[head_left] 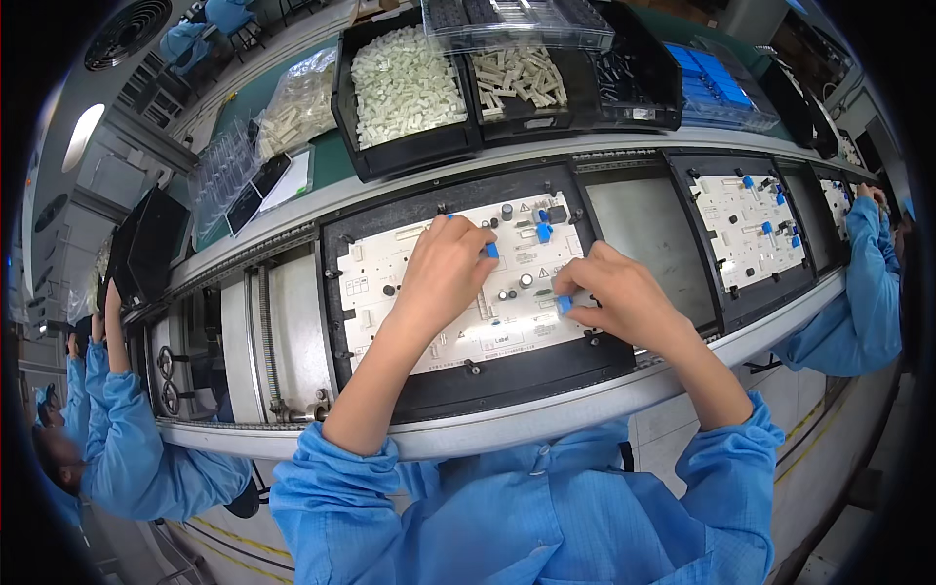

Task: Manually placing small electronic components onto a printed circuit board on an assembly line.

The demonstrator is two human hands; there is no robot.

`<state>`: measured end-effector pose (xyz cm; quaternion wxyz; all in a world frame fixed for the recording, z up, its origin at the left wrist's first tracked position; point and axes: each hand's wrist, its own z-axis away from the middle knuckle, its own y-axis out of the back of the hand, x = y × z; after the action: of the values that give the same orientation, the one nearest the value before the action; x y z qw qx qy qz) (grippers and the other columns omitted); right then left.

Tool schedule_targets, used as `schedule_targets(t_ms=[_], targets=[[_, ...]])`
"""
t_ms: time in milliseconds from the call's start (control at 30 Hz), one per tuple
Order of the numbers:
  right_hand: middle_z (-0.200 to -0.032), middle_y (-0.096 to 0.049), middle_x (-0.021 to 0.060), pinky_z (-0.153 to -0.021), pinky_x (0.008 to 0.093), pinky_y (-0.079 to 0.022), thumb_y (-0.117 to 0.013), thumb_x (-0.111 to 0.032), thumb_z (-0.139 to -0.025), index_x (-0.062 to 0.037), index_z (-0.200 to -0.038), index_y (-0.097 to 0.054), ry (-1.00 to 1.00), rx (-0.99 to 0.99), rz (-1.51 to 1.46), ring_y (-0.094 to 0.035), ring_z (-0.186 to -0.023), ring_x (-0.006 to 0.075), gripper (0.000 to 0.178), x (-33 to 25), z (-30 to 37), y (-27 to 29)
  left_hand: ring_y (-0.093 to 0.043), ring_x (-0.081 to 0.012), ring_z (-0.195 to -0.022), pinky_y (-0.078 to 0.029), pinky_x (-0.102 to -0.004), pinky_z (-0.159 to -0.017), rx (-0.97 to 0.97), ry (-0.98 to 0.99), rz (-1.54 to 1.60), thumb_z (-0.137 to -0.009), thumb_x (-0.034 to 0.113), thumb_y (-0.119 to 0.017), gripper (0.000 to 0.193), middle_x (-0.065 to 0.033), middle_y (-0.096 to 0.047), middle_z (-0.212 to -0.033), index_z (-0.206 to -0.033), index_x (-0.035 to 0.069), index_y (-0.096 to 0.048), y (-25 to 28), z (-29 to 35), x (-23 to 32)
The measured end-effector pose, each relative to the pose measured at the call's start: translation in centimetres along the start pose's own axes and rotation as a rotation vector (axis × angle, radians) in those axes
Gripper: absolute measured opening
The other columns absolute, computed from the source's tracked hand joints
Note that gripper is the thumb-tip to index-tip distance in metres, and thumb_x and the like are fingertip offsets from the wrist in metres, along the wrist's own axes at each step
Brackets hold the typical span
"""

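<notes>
A white circuit board (458, 354) lies in a black carrier frame (409, 393) on the conveyor before me. My left hand (444, 268) is over its upper middle, fingers bent and closed at a small blue component (490, 251); the fingertips are partly hidden. Over the board's right edge, my right hand (624, 297) pinches another blue component (565, 304) between thumb and fingers, low against the board. Between and beyond the hands stand a blue component (544, 233), a dark capacitor (507, 212) and several smaller round parts.
Behind the conveyor rail, black bins hold white connectors (405, 88), cream-coloured parts (517, 83) and dark parts (624, 78). Blue parts (707, 76) fill a clear tray. Another populated board (746, 234) sits to the right. Co-workers in blue sleeves (868, 283) work on both sides.
</notes>
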<state>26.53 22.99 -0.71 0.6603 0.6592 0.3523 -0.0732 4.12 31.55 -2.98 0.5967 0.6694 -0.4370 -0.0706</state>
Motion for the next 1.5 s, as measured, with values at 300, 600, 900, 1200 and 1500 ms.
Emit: schedule_targets(t_ms=[300,600,900,1200,1500], targets=[[-0.092,-0.057,0.0024,-0.073,0.0339,-0.046,-0.076,-0.008,-0.063,-0.0126,-0.092,-0.058,0.154,0.08,0.097,-0.055,-0.089,0.0229,0.034,-0.6,0.3,0.4,-0.053,-0.0281,-0.085,-0.044,-0.0372,-0.078,0.02,0.022,0.099,-0.073,0.006,-0.069,0.021,-0.011,-0.06,-0.088,-0.094,0.002,-0.066,2.5,2.5,0.7],[-0.092,-0.057,0.0026,-0.07,0.0339,-0.048,-0.072,-0.007,-0.067,-0.0115,-0.093,-0.058,0.295,0.198,0.018,-0.055,-0.089,0.0242,0.029,-2.9,-3.3,0.7,-0.052,-0.0287,-0.085,-0.044,-0.0367,-0.077,-0.051,0.076,0.06,-0.07,0.007,-0.071,0.025,-0.0103,-0.057,-0.087,-0.094,0.002,-0.066,1.6,3.9,0.8],[-0.088,-0.061,0.005,-0.061,0.0299,-0.047,-0.07,-0.005,-0.072,-0.0063,-0.09,-0.062,0.23,0.319,-0.174,-0.058,-0.079,0.0209,0.02,-0.8,-3.7,-1.8,-0.052,-0.0237,-0.087,-0.044,-0.0322,-0.075,0.222,0.194,0.166,-0.076,0.006,-0.068,0.025,-0.0091,-0.058,-0.093,-0.102,0.006,-0.065,5.0,3.1,-1.8],[-0.069,-0.059,0.0034,-0.054,0.0314,-0.045,-0.073,-0.006,-0.069,-0.009,-0.08,-0.065,0.425,0.177,-0.171,-0.057,-0.06,0.0212,0.014,-2.3,-2.4,-3.1,-0.058,-0.028,-0.073,-0.045,-0.0374,-0.065,0.167,0.604,-0.376,-0.086,0.027,-0.06,0.024,-0.0118,-0.062,-0.072,-0.08,0.004,-0.067,8.5,8.2,-9.8],[-0.065,-0.055,-0.0007,-0.049,0.0296,-0.043,-0.073,-0.013,-0.071,-0.0124,-0.082,-0.065,0.694,-0.002,-0.218,-0.055,-0.056,0.0164,0.013,-5.3,-2.0,-4.3,-0.057,-0.0381,-0.066,-0.043,-0.0438,-0.063,-0.051,0.609,-0.118,-0.09,0.043,-0.049,0.052,-0.0219,-0.058,-0.068,-0.067,-0.002,-0.061,6.6,7.7,-8.2]])
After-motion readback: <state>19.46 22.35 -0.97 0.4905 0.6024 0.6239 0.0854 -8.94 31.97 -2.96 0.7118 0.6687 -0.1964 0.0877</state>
